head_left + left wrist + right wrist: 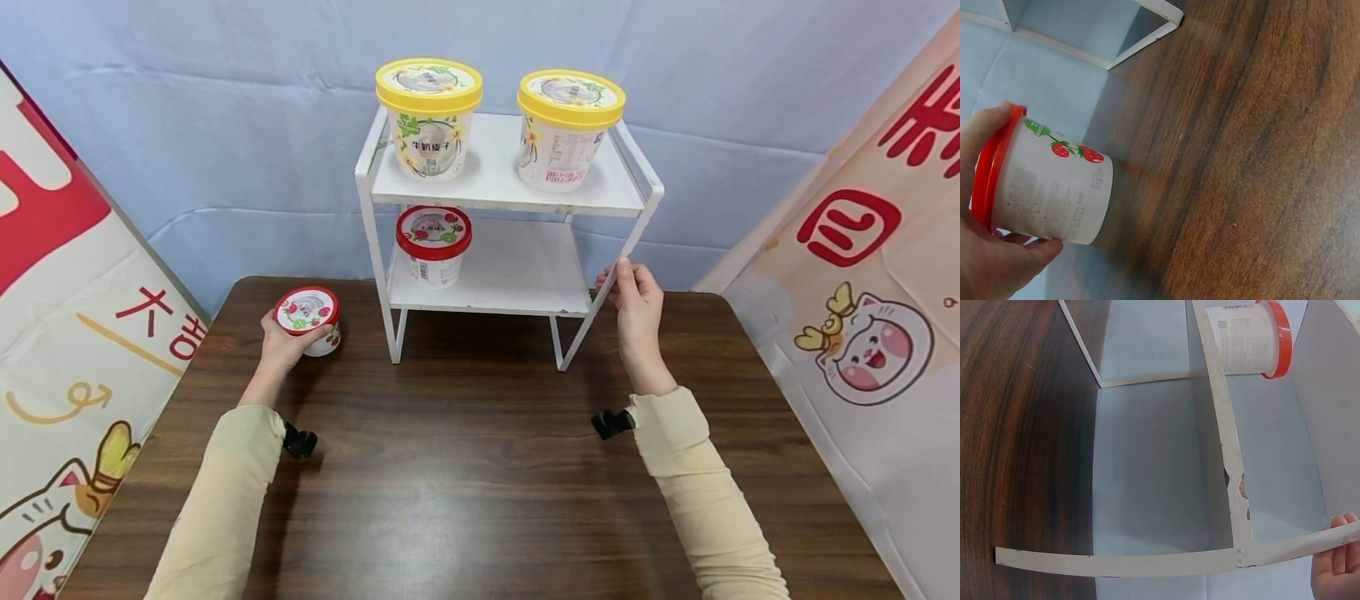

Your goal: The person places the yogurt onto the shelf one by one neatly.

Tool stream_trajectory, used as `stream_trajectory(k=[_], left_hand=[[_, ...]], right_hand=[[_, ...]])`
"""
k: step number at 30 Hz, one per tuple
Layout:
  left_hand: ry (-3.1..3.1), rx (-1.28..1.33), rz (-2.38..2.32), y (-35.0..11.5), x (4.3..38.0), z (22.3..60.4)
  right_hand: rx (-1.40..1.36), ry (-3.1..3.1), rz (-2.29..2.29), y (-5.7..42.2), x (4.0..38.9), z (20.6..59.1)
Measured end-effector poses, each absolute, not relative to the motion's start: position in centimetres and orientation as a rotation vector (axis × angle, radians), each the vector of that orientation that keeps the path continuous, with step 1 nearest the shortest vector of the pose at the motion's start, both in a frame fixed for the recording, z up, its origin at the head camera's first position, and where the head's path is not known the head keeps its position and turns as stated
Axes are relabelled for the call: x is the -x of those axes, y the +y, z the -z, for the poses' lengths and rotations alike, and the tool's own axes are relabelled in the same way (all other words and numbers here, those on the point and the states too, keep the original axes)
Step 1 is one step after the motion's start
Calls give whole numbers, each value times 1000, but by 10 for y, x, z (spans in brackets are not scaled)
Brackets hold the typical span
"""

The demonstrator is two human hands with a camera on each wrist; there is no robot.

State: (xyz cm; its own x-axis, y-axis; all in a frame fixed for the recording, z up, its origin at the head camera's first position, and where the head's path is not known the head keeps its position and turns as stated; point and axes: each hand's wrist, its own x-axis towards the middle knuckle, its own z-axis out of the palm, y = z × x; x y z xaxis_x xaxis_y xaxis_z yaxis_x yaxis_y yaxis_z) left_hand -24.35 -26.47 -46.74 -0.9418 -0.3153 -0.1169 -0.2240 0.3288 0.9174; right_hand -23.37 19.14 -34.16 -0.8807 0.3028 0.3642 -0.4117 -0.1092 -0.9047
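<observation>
My left hand (279, 343) grips a small white tub (321, 340) with a red lid, left of the shelf. In the left wrist view, thumb and fingers wrap this tub (1060, 181) near its lid, and strawberries are printed on its side. My right hand (639, 310) holds the right upright of a white two-tier shelf (517, 296), with the thumb in front and fingers behind. Fingers (1339, 547) curl round that upright in the right wrist view. Another red-lidded tub (435, 250) stands at the left of the lower tier.
Two larger yellow-lidded tubs (431, 125) stand on the top tier, one at each side. The shelf stands at the back of a dark wooden table (450, 467). Behind hangs a pale blue cloth (262, 125); printed banners (862, 317) flank both sides.
</observation>
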Motion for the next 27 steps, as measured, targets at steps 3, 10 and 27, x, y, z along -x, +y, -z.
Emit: stream_trajectory(k=[3,10,27], left_hand=[[-2489,-513,1697,-265,244,468],[-2490,-514,1691,-264,242,466],[-2496,-449,1663,-260,237,450]], right_hand=[[-119,-1700,-2037,191,233,341],[-125,-1675,-2061,191,234,341],[-138,-1697,-2043,192,234,342]])
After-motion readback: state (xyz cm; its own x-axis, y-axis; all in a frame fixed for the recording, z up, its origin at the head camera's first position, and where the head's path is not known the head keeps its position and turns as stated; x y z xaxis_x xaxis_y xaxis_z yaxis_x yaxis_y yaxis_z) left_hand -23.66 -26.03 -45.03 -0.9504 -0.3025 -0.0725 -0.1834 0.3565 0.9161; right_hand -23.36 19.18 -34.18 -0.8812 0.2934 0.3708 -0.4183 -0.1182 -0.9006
